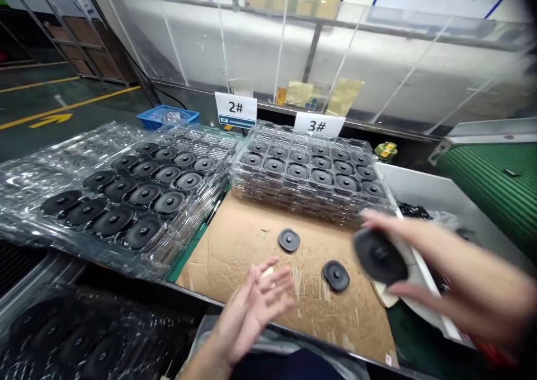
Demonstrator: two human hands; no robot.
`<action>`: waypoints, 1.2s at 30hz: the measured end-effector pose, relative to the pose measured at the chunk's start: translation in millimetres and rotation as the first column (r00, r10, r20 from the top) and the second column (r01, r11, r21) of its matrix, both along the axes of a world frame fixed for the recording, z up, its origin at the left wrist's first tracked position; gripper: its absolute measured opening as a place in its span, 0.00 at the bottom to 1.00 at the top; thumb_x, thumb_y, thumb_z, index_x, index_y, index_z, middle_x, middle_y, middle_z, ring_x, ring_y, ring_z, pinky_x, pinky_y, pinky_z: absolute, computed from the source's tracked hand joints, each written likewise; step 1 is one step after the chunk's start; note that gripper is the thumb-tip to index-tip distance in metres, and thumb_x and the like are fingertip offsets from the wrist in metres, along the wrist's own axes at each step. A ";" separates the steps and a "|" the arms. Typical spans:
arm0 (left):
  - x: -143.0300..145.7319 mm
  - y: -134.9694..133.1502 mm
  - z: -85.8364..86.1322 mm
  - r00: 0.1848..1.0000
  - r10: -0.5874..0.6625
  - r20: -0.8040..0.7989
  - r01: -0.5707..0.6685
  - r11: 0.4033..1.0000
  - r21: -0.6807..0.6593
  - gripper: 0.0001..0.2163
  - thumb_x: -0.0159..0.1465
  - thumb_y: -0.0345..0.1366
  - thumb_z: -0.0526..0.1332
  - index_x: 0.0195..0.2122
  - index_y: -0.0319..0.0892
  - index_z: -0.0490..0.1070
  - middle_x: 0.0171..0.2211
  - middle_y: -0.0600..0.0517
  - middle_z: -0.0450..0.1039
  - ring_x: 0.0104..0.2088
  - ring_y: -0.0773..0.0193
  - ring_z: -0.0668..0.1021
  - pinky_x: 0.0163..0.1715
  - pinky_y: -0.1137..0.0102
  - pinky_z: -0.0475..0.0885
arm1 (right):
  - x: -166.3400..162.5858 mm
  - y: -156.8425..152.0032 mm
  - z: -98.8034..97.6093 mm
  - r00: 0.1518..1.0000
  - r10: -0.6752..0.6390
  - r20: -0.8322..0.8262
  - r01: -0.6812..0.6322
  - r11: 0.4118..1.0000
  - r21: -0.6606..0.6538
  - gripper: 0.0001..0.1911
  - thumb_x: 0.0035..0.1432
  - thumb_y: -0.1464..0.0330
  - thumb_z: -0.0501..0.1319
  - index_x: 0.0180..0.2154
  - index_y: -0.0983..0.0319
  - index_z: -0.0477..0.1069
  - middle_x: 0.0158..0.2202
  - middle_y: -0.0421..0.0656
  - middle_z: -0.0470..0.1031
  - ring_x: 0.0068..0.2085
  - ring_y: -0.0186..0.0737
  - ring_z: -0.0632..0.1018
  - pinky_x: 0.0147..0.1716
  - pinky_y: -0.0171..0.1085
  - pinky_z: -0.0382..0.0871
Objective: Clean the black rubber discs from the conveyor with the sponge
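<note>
Gripping a black disc (380, 255) by its edges, perhaps sparing its face, the half-closed right hand (444, 247) was over the cardboard's (241, 237) right border, while the left hand (258, 304), loosely open, seemed empty.

Two discs (289, 240) (336, 276) lie on the board (235, 229); behind them, a tray stack (293, 200); to the left, a second stack (104, 250); to the right, a bin (425, 187).

Dark rounded part (380, 257): motion-blurred, held at its edges by the right hand (453, 257) at the cardboard's right side. Far-left disc (289, 239) and near-right disc (336, 276): black, rounded-square, flat on the cardboard (356, 329), apart, central boss upward.
</note>
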State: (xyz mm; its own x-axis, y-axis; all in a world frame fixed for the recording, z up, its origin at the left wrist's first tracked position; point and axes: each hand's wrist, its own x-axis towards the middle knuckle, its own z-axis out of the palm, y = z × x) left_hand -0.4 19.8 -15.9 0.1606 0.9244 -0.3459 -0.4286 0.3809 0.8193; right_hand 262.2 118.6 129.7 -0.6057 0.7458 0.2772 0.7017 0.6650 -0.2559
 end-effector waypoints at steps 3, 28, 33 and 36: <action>18.7 5.2 9.0 0.683 0.012 0.730 0.186 0.964 -0.190 0.27 0.63 0.52 0.40 0.53 0.40 0.61 0.48 0.42 0.72 0.47 0.56 0.75 0.49 0.56 0.64 | -60.7 -35.5 -42.0 0.929 0.363 0.068 -0.341 0.914 -0.218 0.39 0.54 0.56 0.59 0.63 0.53 0.44 0.57 0.45 0.63 0.56 0.51 0.65 0.52 0.50 0.64; -66.6 -18.7 -25.7 0.807 -0.042 0.589 0.114 0.990 -0.086 0.23 0.61 0.44 0.54 0.55 0.38 0.62 0.53 0.41 0.67 0.50 0.51 0.72 0.51 0.59 0.63 | -163.1 -78.7 -134.3 0.979 0.081 -0.186 -0.156 0.886 -0.437 0.36 0.49 0.60 0.64 0.57 0.53 0.53 0.64 0.48 0.37 0.62 0.58 0.50 0.55 0.57 0.56; -81.4 -20.4 -35.5 0.755 -0.195 0.626 0.282 0.958 -0.043 0.32 0.51 0.48 0.64 0.55 0.37 0.62 0.40 0.39 0.76 0.37 0.51 0.79 0.38 0.63 0.70 | -167.9 -76.3 -134.2 0.957 0.167 -0.238 -0.274 0.787 -0.553 0.37 0.49 0.58 0.64 0.58 0.53 0.52 0.64 0.46 0.38 0.63 0.52 0.50 0.57 0.50 0.55; -80.7 -22.3 -40.0 0.723 -0.215 0.657 0.313 0.949 -0.035 0.34 0.48 0.50 0.65 0.53 0.36 0.64 0.37 0.39 0.77 0.36 0.53 0.79 0.36 0.65 0.71 | -172.0 -77.4 -135.5 0.951 0.158 -0.265 -0.292 0.740 -0.606 0.36 0.48 0.58 0.64 0.57 0.53 0.53 0.64 0.46 0.40 0.63 0.49 0.50 0.58 0.48 0.54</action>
State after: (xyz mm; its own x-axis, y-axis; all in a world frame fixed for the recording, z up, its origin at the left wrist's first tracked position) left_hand -81.1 -2.5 -55.9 0.6189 0.7629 -0.1868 -0.6951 0.6428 0.3221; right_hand 90.2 41.2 -5.8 -0.7660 0.6374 -0.0831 0.4474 0.4358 -0.7810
